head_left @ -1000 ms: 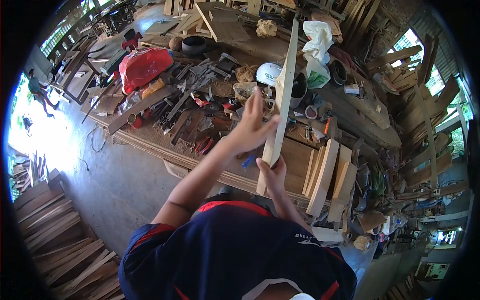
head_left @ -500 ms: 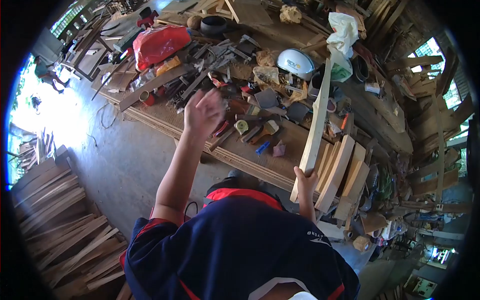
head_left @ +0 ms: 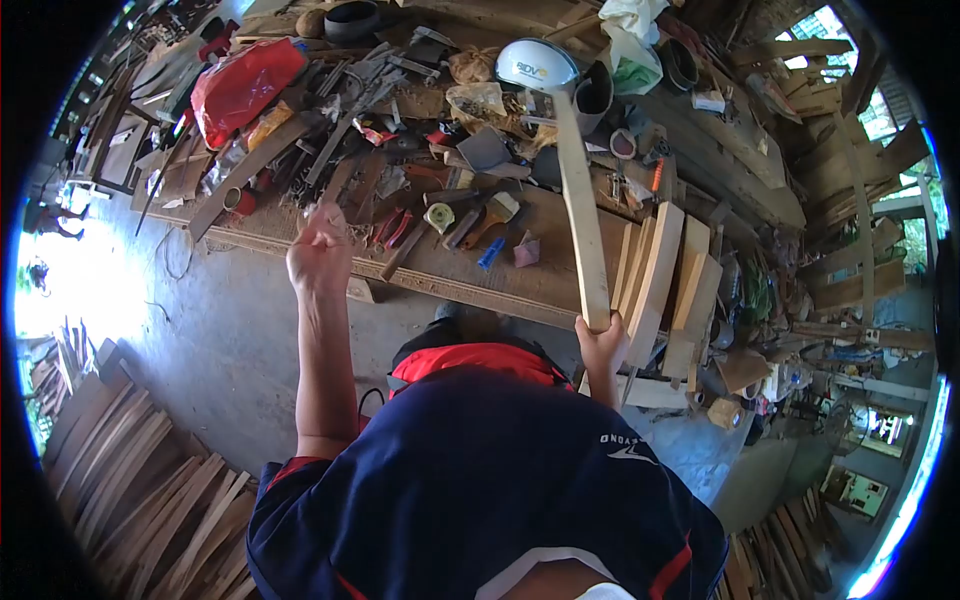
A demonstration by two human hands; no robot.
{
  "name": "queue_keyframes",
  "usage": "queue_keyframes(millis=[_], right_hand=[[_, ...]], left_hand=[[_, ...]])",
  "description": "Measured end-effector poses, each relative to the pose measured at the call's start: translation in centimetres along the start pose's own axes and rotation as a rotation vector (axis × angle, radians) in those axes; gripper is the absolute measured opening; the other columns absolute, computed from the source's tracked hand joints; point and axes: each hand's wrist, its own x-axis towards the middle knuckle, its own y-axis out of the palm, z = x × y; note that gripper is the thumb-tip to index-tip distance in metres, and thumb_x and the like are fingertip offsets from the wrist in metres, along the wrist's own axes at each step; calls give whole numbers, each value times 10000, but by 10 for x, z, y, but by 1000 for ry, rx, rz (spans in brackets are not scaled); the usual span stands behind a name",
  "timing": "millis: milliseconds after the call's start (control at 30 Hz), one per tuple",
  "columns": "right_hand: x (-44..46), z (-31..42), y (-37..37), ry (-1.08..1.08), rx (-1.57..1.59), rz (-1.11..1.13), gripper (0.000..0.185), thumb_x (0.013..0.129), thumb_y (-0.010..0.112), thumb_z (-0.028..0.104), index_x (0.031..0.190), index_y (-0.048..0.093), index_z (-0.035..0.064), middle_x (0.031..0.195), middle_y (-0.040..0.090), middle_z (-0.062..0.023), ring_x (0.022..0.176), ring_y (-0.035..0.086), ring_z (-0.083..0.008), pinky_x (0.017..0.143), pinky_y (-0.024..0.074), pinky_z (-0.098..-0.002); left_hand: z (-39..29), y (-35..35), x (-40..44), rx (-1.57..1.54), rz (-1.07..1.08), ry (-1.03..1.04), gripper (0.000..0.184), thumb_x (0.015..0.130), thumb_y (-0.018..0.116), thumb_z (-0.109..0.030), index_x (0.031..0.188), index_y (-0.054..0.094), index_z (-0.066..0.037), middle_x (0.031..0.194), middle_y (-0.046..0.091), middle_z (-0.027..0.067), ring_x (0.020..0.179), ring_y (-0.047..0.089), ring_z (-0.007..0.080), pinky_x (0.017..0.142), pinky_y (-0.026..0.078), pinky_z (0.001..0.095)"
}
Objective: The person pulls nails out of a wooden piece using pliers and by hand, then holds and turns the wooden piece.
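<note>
My right hand is closed round the lower end of a long pale wooden strip. The strip slants up across the bench, its far end near the white helmet. My left hand is at the front edge of the workbench, left of the red-handled pliers. Its fingers are smeared by motion, so whether they hold anything is unclear. To its right on the bench lie a tape measure, a paintbrush and a blue object.
Several cut wooden pieces lean together at the bench's right end. A red plastic bag and piled tools cover the back. Wooden strips are stacked on the floor at lower left. A person is far off at left.
My left hand has moved down and left to the bench edge. The wooden strip in my right hand has swung so its far end is further left. The view has shifted right.
</note>
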Motion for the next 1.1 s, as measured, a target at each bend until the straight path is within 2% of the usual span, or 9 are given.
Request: queue_keyframes(millis=[33, 67, 100, 167, 300, 567, 633, 833, 1100], right_hand=[[0, 2, -2, 14, -6, -2, 382, 611, 729, 291, 741, 523, -2, 737, 582, -217, 731, 578, -406, 633, 458, -455], [-1, 5, -4, 5, -29, 24, 381, 611, 728, 293, 736, 520, 0, 739, 583, -215, 730, 576, -407, 631, 458, -456], [-1, 7, -6, -3, -51, 49, 380, 612, 726, 295, 731, 518, 1, 742, 584, -213, 729, 574, -408, 629, 457, -457], [-1, 4, -4, -3, -48, 39, 425, 607, 741, 362, 730, 518, 22, 726, 591, -201, 730, 585, -395, 629, 457, -461], [-4, 5, -2, -54, -174, 98, 470, 714, 680, 434, 802, 500, 9, 749, 578, -223, 722, 566, -419, 614, 452, -458], [-28, -83, 64, -34, -17, 144, 509, 746, 638, 461, 883, 501, -9, 785, 593, -238, 743, 572, -438, 637, 461, -493], [-30, -84, 59, 176, 3, 277, 524, 716, 663, 464, 866, 522, -17, 838, 600, -256, 799, 573, -437, 669, 467, -486], [-31, -103, 53, 355, 229, 389, 575, 667, 710, 482, 908, 577, -23, 827, 634, -175, 762, 620, -319, 649, 469, -384], [-17, -116, 33, 972, 1458, 1303, 241, 787, 609, 249, 918, 496, 82, 636, 429, 14, 502, 407, -87, 458, 345, -234]], left_hand=[[4, -1, 0, -14, 24, 28, 146, 883, 364, -40, 983, 457, 13, 1072, 504, 241, 1006, 543, 295, 730, 529, 337], [-9, -16, 9, -70, 134, 47, 367, 868, 452, -141, 1218, 400, -43, 1411, 129, 287, 1318, 110, 445, 1021, 229, 621], [-2, -15, 6, -65, 122, 37, 367, 868, 452, -141, 1218, 400, -43, 1411, 129, 287, 1318, 110, 445, 1021, 229, 621], [18, -5, -8, 355, 320, -42, 594, 833, 524, -278, 1363, 288, -150, 1447, 70, 242, 1333, 28, 436, 993, 2, 699], [17, 3, -5, 439, 483, -197, 688, 806, 543, -374, 1391, 241, -175, 1468, 58, 190, 1343, -7, 413, 950, -92, 715], [21, -2, -1, 393, 426, -282, 517, 844, 496, -378, 1295, 403, -142, 1426, 252, 151, 1338, 191, 306, 1008, -29, 667], [23, -5, -1, 370, 409, -314, 497, 857, 483, -370, 1288, 415, -132, 1391, 330, 128, 1320, 249, 270, 1026, -14, 643], [33, -16, 4, 405, 351, -375, 402, 890, 447, -349, 1216, 475, -115, 1252, 490, 46, 1181, 434, 193, 1055, 208, 481], [43, -40, 28, 542, 308, -579, 336, 907, 422, -288, 1152, 521, -80, 1101, 571, 73, 979, 538, 217, 880, 401, 377]])
